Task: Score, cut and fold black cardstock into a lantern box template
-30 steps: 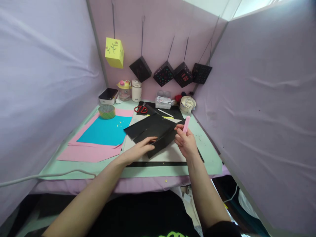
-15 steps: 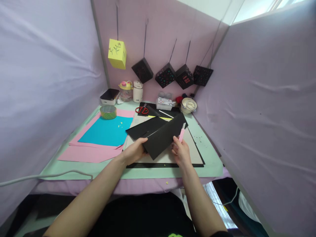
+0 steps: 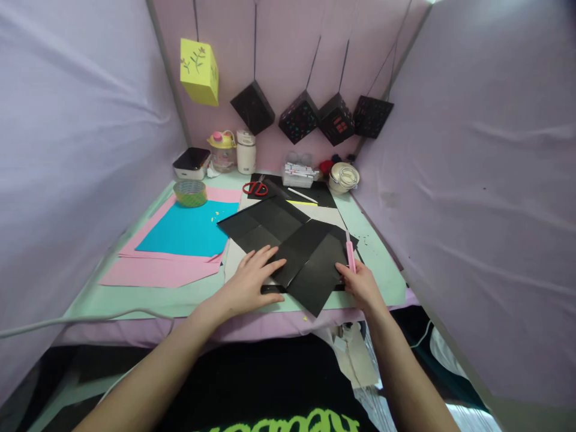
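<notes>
Black creased card [image 3: 292, 246] lies unfolded over a grey board near the table's front, one corner reaching past the front edge. My left hand [image 3: 254, 279] rests on the card's left side, fingers spread, holding nothing. At the right, my right hand [image 3: 359, 282] is closed around a pink cutter [image 3: 351, 255] that points up and away, and its thumb and fingertips touch the card's right edge. Red-handled scissors [image 3: 255, 188] and a white pen [image 3: 302, 195] lie behind the card.
Blue paper [image 3: 184, 231] and pink sheets [image 3: 157, 272] lie at the left, with a tape roll [image 3: 190, 194]. A marker box [image 3: 299, 174], a white bottle [image 3: 246, 153] and a round pot [image 3: 344, 178] stand behind. Paper boxes hang above; a cable [image 3: 90, 321] crosses the front left.
The raised black card has been opened out and lowered onto the board. My left hand has let go and spread flat; my right hand has moved right with the cutter. The view has tilted down.
</notes>
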